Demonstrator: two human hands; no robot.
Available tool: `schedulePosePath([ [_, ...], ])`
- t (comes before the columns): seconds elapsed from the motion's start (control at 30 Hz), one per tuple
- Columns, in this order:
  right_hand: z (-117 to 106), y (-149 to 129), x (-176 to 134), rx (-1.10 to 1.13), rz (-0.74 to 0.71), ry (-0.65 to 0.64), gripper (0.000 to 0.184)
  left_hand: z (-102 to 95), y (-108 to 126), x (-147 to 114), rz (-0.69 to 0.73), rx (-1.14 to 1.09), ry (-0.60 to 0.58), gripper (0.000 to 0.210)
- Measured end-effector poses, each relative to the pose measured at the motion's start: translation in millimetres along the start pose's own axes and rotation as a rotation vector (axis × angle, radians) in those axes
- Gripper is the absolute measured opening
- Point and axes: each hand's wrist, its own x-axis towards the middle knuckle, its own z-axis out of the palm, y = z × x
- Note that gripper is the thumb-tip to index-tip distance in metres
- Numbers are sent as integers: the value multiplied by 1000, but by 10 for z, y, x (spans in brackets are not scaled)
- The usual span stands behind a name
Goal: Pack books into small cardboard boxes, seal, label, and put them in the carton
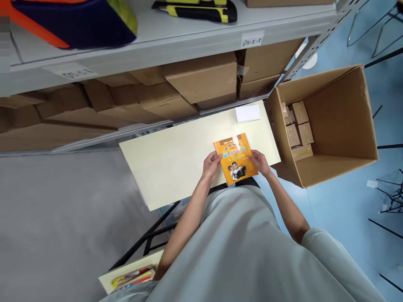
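An orange book (236, 159) with Chinese lettering and a picture of children on its cover is held in front of my body, over the near edge of a cream table (176, 163). My left hand (211, 164) grips its left side, the fingers partly hidden by the book. On the opposite side, my right hand (259, 161) pinches the right edge. The cover faces up, slightly tilted. Beyond the book, a small white box or stack of paper (248, 113) lies near the table's far right corner.
To the right stands a large open carton (340, 126) with several small brown boxes (299, 112) inside. A metal shelf (189, 46) ahead bears a yellow-black utility knife (201, 10), with cardboard boxes (204, 79) below. More books (134, 277) lie on a surface at lower left.
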Motion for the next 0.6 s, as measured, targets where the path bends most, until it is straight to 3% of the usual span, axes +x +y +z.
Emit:
schedulePosePath([
  [0.2, -116, 236, 114, -294, 34, 171, 42, 155, -302, 340, 61, 133, 61, 58],
  [0.33, -102, 282, 242, -422, 32, 167, 31, 164, -399, 532, 78, 217, 181, 46],
  [0.6, -74, 329, 357, -564, 71, 198, 25, 200, -544, 692, 41, 362, 274, 41],
])
